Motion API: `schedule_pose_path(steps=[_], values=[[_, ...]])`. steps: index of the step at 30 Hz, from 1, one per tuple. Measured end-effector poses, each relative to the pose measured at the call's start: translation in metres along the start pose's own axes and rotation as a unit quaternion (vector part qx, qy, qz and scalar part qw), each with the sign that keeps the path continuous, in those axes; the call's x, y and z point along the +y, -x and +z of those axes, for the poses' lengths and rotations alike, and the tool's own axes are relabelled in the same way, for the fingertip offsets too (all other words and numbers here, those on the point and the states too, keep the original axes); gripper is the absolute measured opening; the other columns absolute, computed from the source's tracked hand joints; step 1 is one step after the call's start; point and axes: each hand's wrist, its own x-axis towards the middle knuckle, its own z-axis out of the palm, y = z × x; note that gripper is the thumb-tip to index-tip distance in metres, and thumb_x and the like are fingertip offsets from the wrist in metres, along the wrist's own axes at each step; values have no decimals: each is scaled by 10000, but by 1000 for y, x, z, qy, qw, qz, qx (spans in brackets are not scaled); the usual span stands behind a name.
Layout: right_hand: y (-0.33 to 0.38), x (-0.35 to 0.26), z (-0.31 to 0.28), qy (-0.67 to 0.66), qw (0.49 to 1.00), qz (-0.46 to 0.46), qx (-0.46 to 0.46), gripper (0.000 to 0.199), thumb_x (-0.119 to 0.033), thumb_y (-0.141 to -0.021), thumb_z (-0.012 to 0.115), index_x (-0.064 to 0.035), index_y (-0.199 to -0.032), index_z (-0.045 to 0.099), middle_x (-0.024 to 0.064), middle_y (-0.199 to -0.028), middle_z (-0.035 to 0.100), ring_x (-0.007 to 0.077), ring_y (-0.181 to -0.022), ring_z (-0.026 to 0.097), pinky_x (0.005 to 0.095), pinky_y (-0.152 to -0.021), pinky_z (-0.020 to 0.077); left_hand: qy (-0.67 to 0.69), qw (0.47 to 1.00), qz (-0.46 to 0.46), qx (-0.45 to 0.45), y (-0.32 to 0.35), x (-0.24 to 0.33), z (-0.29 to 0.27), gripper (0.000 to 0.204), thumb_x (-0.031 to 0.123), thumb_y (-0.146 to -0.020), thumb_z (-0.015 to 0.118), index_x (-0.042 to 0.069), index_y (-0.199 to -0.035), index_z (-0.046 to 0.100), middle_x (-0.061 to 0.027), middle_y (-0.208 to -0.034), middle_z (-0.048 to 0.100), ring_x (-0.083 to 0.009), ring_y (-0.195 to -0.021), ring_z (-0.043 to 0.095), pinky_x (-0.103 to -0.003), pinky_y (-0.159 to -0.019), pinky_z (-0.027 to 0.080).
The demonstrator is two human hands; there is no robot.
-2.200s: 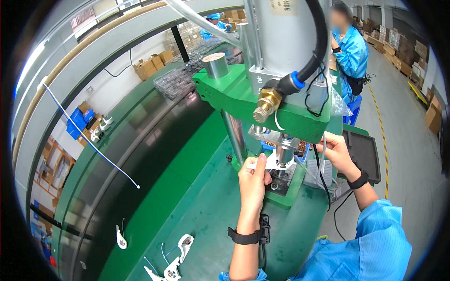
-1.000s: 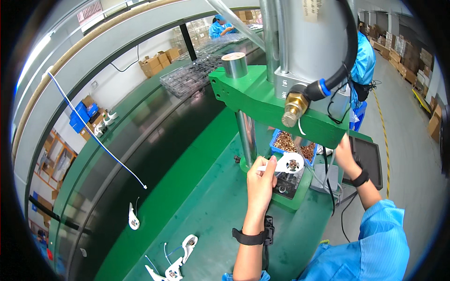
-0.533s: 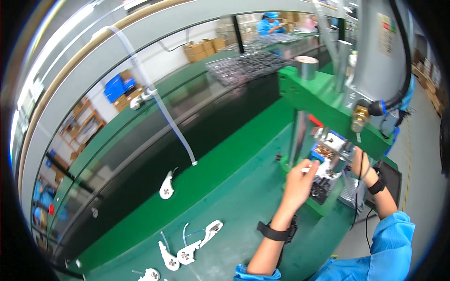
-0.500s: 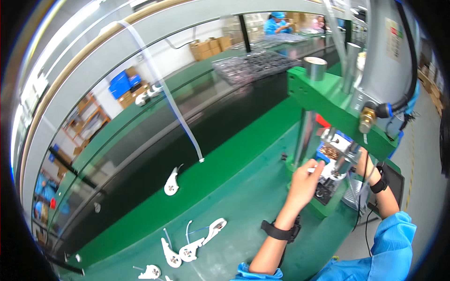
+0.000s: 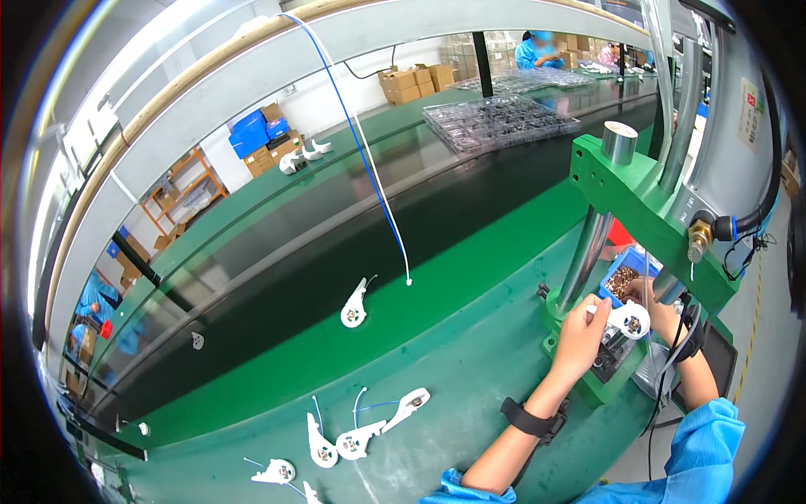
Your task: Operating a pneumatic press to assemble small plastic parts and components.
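My left hand grips a white plastic part with a round end and metal pieces in its middle. It holds the part just above the black fixture on the base of a green press. Behind the press's ram, my right hand is at a blue bin of small copper-coloured pieces. The fingertips reach toward those pieces and are partly hidden, so their grip is unclear. Black bands circle both wrists.
Several similar white parts with thin wires lie on the green table. Another white part rests near the dark conveyor belt. A blue-and-white cord hangs over it. Clear trays stand beyond, and people in blue work farther away.
My left hand has lifted the white part up off the fixture, so its round end now shows. My right hand has moved to the blue bin. The whole view has shifted.
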Motion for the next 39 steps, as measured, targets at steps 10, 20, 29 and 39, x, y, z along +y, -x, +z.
schedule_pose_path(steps=[10, 20, 29, 39], values=[[25, -7, -18, -20, 982, 175, 66, 131, -49, -723, 625, -14, -850, 632, 62, -693, 523, 119, -618, 512, 265, -527, 398, 82, 996, -40, -7, -4, 9, -2, 256, 248, -873, 518, 82, -684, 472, 97, -521, 292, -3, -436, 219, -201, -410, 149], [43, -8, -41, -17, 987, 161, 19, 166, -56, -740, 608, -16, -901, 610, 67, -700, 546, 138, -617, 509, 272, -566, 407, -135, 970, -81, -186, -27, 70, -38, 299, 269, -872, 511, 62, -656, 501, 60, -526, 372, -46, -467, 310, -218, -442, 245], [68, -18, -52, -80, 975, 199, 57, 155, -62, -750, 622, -3, -892, 602, 77, -712, 572, 161, -674, 549, 281, -629, 430, -704, 690, -127, 106, -49, 80, -183, 349, 223, -828, 477, 56, -1130, 528, -63, -1243, 465, -224, -1150, 404, -445, -912, 321], [51, -48, -86, -53, 983, 159, 79, 158, 15, -653, 588, -2, -808, 613, 136, -676, 511, 286, -651, 503, 352, -561, 387, -758, 598, -213, 148, 20, 53, -292, 436, 229, -749, 615, 4, -1107, 509, -221, -1026, 552, -368, -972, 520, -383, -870, 418]])
